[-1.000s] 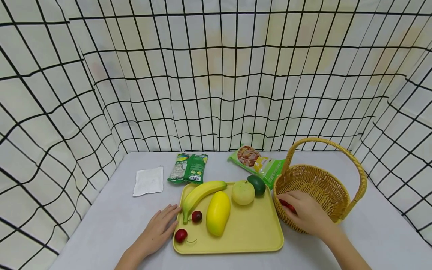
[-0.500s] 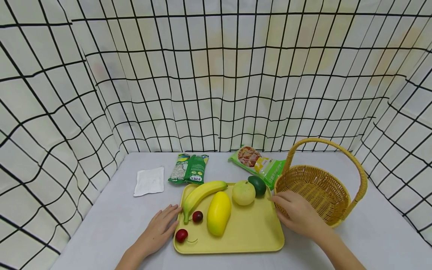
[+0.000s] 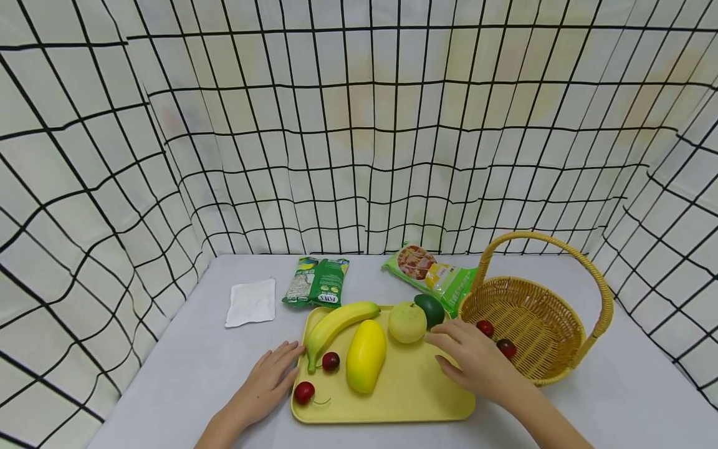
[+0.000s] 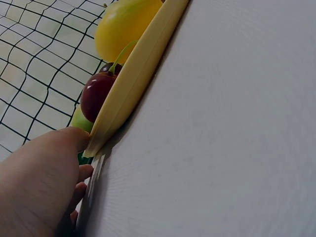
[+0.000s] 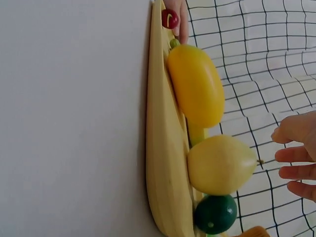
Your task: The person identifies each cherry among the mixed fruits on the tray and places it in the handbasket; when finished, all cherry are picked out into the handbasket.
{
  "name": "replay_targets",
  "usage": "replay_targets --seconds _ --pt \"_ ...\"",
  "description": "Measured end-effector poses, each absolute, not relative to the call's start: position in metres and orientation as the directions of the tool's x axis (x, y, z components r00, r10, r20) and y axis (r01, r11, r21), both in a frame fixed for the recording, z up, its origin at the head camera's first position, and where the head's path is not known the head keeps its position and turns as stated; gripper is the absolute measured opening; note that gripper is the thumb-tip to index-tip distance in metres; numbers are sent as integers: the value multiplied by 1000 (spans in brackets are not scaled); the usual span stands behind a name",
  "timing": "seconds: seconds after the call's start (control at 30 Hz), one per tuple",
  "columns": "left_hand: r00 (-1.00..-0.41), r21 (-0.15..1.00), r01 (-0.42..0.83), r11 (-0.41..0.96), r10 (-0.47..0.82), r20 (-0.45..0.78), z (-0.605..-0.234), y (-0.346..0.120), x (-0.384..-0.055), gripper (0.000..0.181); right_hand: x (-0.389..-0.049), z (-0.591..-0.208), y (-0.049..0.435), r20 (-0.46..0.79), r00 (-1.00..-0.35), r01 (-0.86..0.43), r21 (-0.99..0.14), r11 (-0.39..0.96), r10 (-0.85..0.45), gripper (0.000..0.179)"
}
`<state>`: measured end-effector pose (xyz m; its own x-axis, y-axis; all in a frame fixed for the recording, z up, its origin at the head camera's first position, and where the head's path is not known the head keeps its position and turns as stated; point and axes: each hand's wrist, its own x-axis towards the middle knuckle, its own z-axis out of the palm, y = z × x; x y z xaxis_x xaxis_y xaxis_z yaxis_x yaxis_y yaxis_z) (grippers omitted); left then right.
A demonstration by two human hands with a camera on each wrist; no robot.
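Observation:
My left hand (image 3: 268, 385) rests on the left edge of the yellow tray (image 3: 412, 396), its fingers fairly straight; in the left wrist view its thumb (image 4: 74, 138) touches the rim. Near it on the tray are two cherries (image 3: 305, 393) and a banana (image 3: 336, 327). A yellow mango (image 3: 366, 357) lies mid-tray. My right hand (image 3: 477, 362) hovers over the tray's right side with fingers spread and holding nothing, close to a round pale-yellow fruit with a stem (image 3: 407, 322) and a dark green fruit (image 3: 430, 310). Two more cherries (image 3: 507, 348) lie in the wicker basket (image 3: 538, 318).
The basket's tall handle (image 3: 600, 293) arches up at the right. Behind the tray lie a green snack packet (image 3: 316, 282) and a longer green packet (image 3: 432, 274). A white square sheet (image 3: 250, 302) is at the left. Grid-patterned cloth (image 3: 359, 125) encloses the table.
My right hand has drawn out of the basket and moved left over the tray, letting go of the red cherries, which now show in the basket. My left hand stays at the tray's edge.

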<state>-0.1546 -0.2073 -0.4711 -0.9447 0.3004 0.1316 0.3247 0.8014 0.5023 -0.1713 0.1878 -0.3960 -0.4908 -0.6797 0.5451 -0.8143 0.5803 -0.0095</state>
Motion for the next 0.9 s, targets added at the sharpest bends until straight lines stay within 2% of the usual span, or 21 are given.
replay_targets --seconds 0.17,0.4,0.9 --pt "-947 500 319 805 295 129 -471 -206 -154 42 -170 -396 175 550 -448 -848 -12 530 -705 36" --pt "-942 493 334 803 302 145 -471 -206 -154 42 -169 -397 157 515 -444 -856 -2 517 -733 44" --pt "-940 497 340 798 307 150 -473 -207 -155 42 -174 -392 122 479 -397 -872 70 485 -783 38"
